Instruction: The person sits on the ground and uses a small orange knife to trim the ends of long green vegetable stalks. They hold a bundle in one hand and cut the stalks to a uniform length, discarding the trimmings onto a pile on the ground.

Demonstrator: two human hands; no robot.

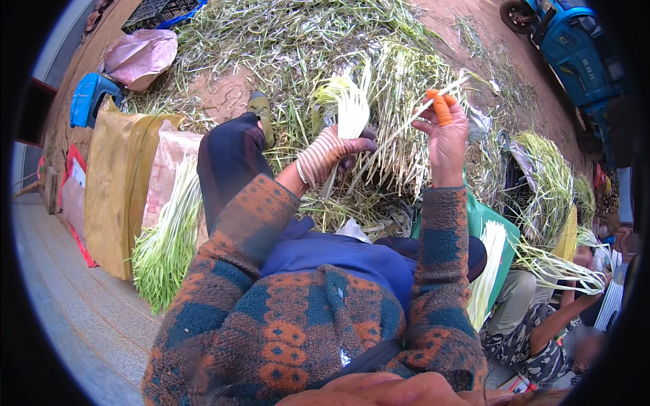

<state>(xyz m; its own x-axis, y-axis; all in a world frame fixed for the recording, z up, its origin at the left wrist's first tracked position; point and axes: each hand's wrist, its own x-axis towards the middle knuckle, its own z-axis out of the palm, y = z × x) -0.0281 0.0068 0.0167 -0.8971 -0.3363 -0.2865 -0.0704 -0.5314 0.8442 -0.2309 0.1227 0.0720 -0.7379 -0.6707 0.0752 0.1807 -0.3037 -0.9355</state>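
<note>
My left hand [330,152], in a striped fingerless glove, is closed around a bundle of pale stalks [352,109] with yellow-green leaves. My right hand [447,127], with orange finger covers [442,107] on some fingers, pinches a single long stalk [406,123] that slants down towards my left hand. Behind and between both hands lies a large heap of untrimmed stalks [401,152]. A neat bundle of green-tipped stalks [175,238] rests at my left, against a pinkish sack. Another pale bundle [487,269] lies on a green sheet [500,228] at my right.
Leafy scraps [264,45] cover the ground ahead. Yellow sacking [109,193] and a blue plastic stool [94,99] stand on the left. At the lower right a co-worker's arm [558,319] reaches towards looped stalks [563,271]. A blue vehicle [584,61] is at the upper right.
</note>
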